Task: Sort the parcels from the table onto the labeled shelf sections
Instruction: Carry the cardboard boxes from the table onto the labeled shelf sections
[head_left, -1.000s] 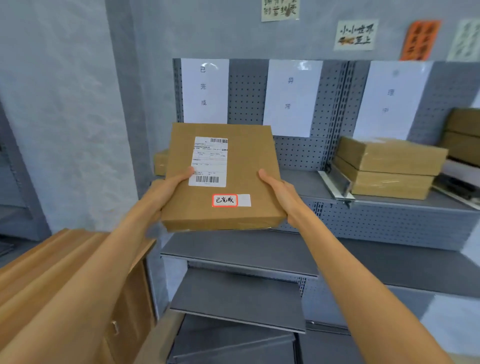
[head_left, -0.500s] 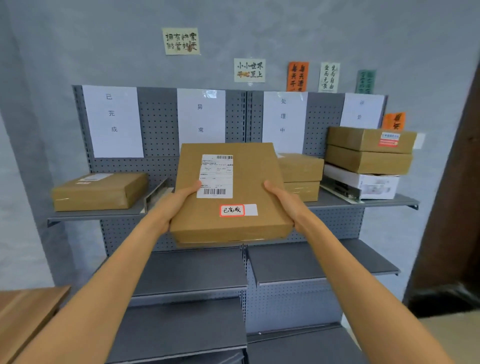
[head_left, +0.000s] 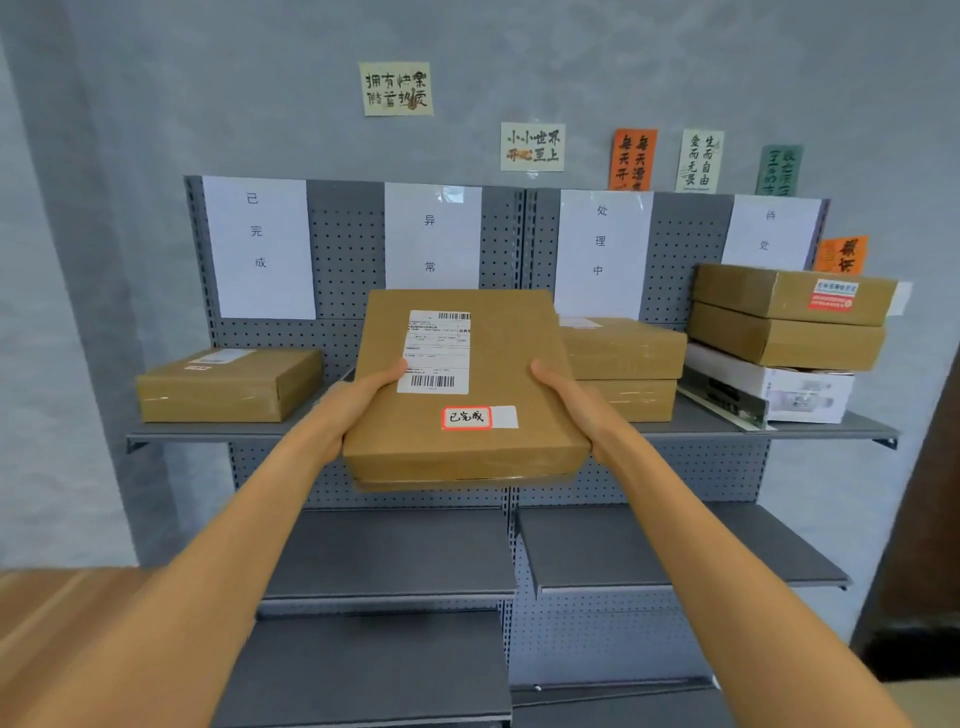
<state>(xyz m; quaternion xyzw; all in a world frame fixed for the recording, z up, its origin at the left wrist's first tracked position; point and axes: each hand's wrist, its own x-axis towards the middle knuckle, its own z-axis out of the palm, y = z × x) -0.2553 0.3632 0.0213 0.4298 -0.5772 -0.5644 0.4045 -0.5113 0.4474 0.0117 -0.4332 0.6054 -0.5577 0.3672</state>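
The person stands facing the shelf, holding a flat brown parcel up in front of it, clear of the top board and roughly before the second paper sign. The left hand grips the parcel's left edge, thumb lying over the shipping label; the right hand grips the right edge, thumb on top, fingers hidden beneath. A red-bordered sticker on the parcel reads 已完成, matching the first sign at the shelf's left end.

One box already lies on the shelf under that first sign. Two boxes sit stacked under the third sign, and a stack of three fills the shelf's right end. So the sorting looks well underway. This parcel is not yet placed; I judge it belongs on the left, beside or atop the lone box. A table corner shows below the shelf's left end, but whether more parcels wait there I cannot tell.
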